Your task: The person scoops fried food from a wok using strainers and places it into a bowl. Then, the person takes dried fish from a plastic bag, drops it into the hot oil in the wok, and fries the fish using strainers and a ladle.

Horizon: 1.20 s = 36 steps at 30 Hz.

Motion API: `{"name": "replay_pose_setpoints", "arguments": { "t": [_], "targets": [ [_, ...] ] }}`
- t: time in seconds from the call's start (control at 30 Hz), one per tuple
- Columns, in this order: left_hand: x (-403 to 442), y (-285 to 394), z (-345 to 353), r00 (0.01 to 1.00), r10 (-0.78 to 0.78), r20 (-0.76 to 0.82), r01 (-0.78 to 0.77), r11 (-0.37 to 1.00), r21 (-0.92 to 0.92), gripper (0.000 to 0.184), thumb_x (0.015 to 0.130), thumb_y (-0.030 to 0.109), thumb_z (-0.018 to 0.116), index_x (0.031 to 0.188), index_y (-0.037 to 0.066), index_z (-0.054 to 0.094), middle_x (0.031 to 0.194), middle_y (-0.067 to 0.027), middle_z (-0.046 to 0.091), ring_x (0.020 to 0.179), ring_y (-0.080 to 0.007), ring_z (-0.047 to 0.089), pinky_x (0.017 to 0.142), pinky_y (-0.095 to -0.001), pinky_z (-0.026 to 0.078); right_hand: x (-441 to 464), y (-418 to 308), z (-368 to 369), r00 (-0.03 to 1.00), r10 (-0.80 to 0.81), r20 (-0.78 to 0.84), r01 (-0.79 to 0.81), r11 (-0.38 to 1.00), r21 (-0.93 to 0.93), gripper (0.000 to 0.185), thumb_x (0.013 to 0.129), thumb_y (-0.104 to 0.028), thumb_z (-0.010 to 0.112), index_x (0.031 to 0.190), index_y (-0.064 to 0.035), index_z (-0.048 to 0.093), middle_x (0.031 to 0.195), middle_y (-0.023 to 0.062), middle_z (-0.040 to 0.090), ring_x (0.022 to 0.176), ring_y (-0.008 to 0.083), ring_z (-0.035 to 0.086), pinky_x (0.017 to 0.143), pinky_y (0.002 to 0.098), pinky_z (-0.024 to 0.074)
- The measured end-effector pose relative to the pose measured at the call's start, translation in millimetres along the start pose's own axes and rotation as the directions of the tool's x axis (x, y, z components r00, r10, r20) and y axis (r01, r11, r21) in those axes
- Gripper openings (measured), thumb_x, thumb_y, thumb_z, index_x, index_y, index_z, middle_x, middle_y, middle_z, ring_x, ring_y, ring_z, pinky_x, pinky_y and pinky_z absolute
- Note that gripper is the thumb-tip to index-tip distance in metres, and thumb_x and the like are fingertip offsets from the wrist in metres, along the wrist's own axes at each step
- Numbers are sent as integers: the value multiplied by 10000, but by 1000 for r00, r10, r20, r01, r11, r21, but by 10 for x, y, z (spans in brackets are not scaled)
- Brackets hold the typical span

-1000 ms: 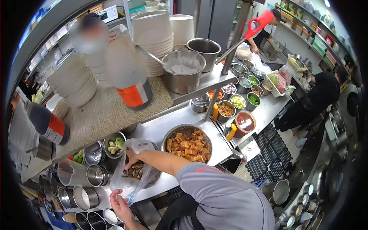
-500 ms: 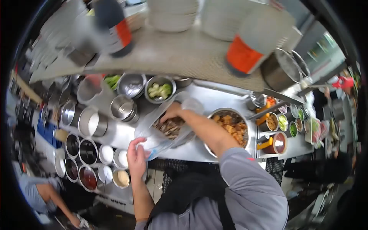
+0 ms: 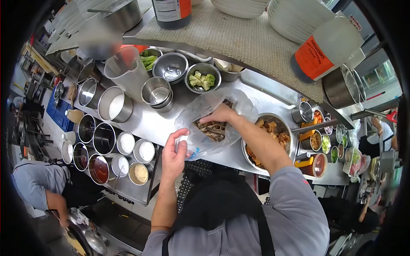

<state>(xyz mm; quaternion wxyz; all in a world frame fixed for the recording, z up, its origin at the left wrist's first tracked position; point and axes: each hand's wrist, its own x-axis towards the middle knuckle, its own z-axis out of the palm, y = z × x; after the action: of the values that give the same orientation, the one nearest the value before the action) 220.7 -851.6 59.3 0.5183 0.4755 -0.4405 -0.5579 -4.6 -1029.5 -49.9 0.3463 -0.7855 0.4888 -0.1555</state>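
A clear plastic bag lies open on the steel counter, with dark brown strips of food inside. My left hand is at the bag's near left edge, its fingers curled with the thumb apart; they seem to pinch the bag's rim. My right hand reaches into the bag from the right, its fingertips among the strips and partly hidden, so its grip cannot be made out. Just right of the bag, under my right forearm, sits a colander of browned chunks.
Behind the bag stand a bowl of broccoli, empty steel bowls and a clear pitcher. A shelf with bottles overhangs the counter. Sauce and powder pots are at the left. A co-worker stands at the lower left.
The view has swung towards the left side of the counter, with the pots and a co-worker now showing there. My right hand is still inside the bag and my left at its edge.
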Motion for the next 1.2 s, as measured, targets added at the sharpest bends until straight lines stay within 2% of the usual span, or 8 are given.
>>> {"name": "replay_pose_setpoints", "arguments": {
  "t": [0.33,0.47,0.57,0.63,0.7,0.83,1.13,1.2],
  "targets": [
    [-191,-12,-179,998,12,-62,-11,1000,23,379,1011,88,519,1379,9,480,1293,-84,600,779,-57,611,666,-204,520,-312,-17,150,985,19,172,0,994,-107,1159,548,-651,847,1423,-14,431,1374,284,498,1288,446,467,1115,465,364],
    [-300,-113,-205,1000,4,-29,-6,998,-70,405,998,52,527,1392,-6,455,1285,-88,598,813,-88,620,723,-226,526,-422,-354,98,985,-12,173,45,981,-190,1170,601,-455,891,1517,-43,291,1464,251,443,1379,393,397,1165,409,312],
    [-337,-345,-213,971,133,-197,-193,926,-325,495,1027,125,511,1481,51,328,1311,-137,545,962,-180,620,858,-340,528,-476,-358,95,983,8,182,27,981,-190,1221,616,-422,894,1555,-62,202,1528,243,358,1410,409,350,1183,422,287],
    [-342,-585,-208,924,-123,-362,-104,831,-547,508,1061,240,453,1505,72,271,1339,-164,520,1043,-210,597,927,-398,509,-511,-365,115,988,-2,155,29,984,-176,1227,621,-420,892,1560,-64,186,1546,240,330,1419,415,334,1189,424,279],
    [-363,-1290,-295,895,-369,-250,116,735,-668,529,1066,348,428,1482,43,307,1344,-153,530,1160,-252,565,979,-414,488,-554,-468,90,981,29,192,-2,990,-142,1244,628,-421,889,1567,-66,156,1562,233,305,1435,412,308,1198,423,263],
    [-313,-1563,63,919,-382,-94,239,731,-640,441,1015,275,541,1379,31,487,1275,-109,595,1161,-221,583,970,-387,499,-571,-343,222,991,11,136,14,983,-182,1271,630,-491,859,1586,-193,75,1516,323,296,1337,497,405,1123,492,365],
    [291,-1914,-50,965,-218,147,256,912,-322,286,980,164,572,1233,32,582,1098,-83,646,989,-196,636,853,-344,541,-603,-407,119,984,121,132,-127,991,37,1220,634,-390,845,1570,-55,138,1573,258,259,1456,399,277,1202,407,260],
    [350,-1480,180,938,-340,74,260,544,-798,396,1017,348,521,1254,35,569,1128,-103,637,995,-230,646,836,-385,554,-589,-355,155,987,118,112,-121,992,24,1237,624,-415,864,1567,-53,149,1575,251,254,1456,396,276,1202,406,259]
  ]
}}
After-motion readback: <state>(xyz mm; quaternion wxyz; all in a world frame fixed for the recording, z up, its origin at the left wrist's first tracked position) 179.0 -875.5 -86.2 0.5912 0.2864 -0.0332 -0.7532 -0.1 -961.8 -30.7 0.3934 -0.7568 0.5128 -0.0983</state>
